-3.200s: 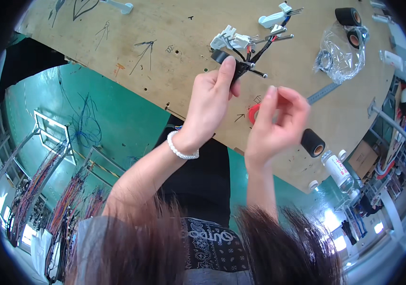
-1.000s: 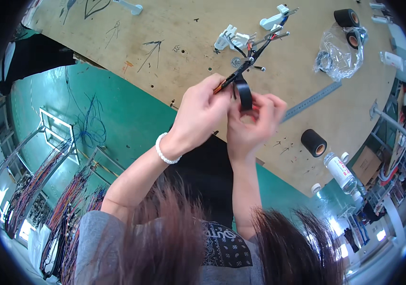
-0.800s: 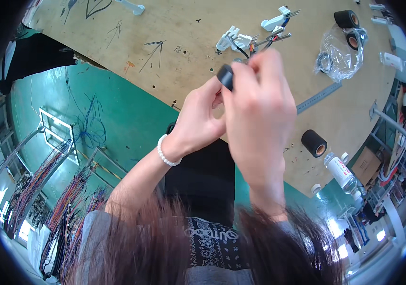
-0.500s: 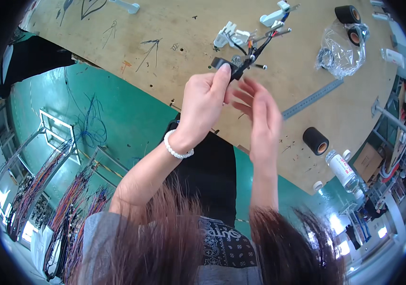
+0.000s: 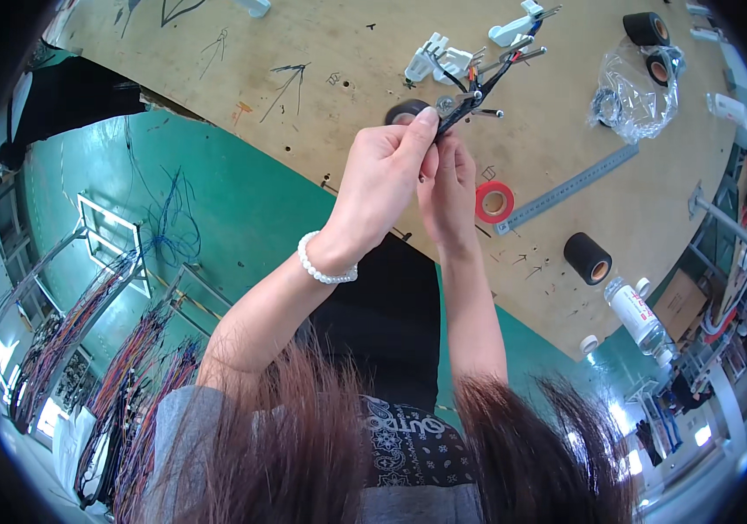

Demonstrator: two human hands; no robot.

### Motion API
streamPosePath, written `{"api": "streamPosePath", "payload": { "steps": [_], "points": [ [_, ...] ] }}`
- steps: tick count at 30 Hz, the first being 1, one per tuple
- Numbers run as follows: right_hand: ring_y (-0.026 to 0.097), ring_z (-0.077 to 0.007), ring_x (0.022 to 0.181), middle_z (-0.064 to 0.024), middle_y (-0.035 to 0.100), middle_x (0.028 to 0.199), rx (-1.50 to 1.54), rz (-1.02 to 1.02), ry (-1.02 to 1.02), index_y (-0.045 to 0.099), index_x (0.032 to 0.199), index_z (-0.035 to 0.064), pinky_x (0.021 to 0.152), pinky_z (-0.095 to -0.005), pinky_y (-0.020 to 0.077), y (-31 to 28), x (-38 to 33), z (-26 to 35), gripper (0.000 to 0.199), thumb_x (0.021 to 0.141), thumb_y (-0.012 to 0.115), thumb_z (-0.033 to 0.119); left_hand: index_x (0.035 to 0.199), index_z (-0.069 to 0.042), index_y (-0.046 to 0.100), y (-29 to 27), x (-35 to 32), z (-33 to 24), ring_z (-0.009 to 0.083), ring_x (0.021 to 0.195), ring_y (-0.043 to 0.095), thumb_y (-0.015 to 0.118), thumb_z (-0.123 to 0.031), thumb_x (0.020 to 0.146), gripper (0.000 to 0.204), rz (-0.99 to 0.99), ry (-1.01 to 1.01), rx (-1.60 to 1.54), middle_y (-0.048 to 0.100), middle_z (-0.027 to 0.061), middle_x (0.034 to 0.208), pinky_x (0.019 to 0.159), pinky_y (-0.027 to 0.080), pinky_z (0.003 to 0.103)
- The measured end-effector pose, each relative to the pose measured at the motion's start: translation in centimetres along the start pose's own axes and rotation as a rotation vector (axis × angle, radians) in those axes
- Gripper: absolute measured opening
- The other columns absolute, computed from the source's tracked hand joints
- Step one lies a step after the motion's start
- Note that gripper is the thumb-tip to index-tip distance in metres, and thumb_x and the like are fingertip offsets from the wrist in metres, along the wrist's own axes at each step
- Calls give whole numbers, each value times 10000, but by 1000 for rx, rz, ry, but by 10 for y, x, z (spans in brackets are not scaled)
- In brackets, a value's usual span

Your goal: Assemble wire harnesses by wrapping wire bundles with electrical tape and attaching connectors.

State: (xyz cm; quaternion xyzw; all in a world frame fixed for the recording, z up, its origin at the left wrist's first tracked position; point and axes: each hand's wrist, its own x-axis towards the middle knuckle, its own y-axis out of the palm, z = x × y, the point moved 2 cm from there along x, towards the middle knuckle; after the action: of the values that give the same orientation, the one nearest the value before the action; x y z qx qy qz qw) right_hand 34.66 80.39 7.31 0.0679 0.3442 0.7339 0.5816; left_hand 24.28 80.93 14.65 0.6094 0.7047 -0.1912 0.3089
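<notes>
A black-wrapped wire bundle (image 5: 463,108) runs among metal pegs, with a few loose wires branching from its far end. My left hand (image 5: 382,179) is closed on the bundle's near end, thumb on top. A roll of black tape (image 5: 406,111) sits against that hand's fingers; whether they also grip it is hidden. Just to the right and below, my right hand (image 5: 449,196) has its fingers pinched together at the end of the bundle. What lies between those fingertips cannot be made out. Beside the right hand lies a red tape roll (image 5: 496,202).
White plastic holders (image 5: 439,61) stand behind the bundle on the wooden board (image 5: 304,122). A steel ruler (image 5: 570,188), a black tape roll (image 5: 587,258) and a plastic bottle (image 5: 636,316) lie to the right. Farther back are a clear plastic bag (image 5: 631,96) and another black roll (image 5: 645,29).
My right hand has moved left and closed its fingers by the bundle's end. The red tape roll has come into sight. The view has shifted slightly.
</notes>
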Motion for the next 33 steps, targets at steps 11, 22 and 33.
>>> {"api": "streamPosePath", "payload": {
  "steps": [11, 22, 33],
  "points": [
    [558, -220, 729, -110, 533, 866, -1263, 12, -320, 653, 1110, 39, 660, -329, 460, 81, -8, 99, 232, 935, 580, 172, 1028, 52, 595, -4, -18, 21, 53, 640, 443, 559, -110, 910, 204, 20, 347, -37, 553, 23, 708, 537, 365, 251],
    [571, -246, 1144, -168, 576, 1240, -403, -261, -84, 532, 1209, -22, 984, -386, 439, 15, -29, 47, 433, 1013, 453, 356, 698, -11, 620, -4, -9, 3, 14, 468, 267, 470, -343, 1011, 481, 11, 63, 14, 364, -83, 519, 442, 194, 231],
    [544, -146, 947, -116, 540, 1187, -583, -59, -19, 576, 1045, 1, 865, -285, 437, 13, -49, 75, 221, 990, 543, 212, 851, 8, 610, -14, -29, -3, 187, 499, 515, 462, -214, 1005, 307, 38, 270, 330, 572, 80, 624, 485, 411, 321]
  ]
}}
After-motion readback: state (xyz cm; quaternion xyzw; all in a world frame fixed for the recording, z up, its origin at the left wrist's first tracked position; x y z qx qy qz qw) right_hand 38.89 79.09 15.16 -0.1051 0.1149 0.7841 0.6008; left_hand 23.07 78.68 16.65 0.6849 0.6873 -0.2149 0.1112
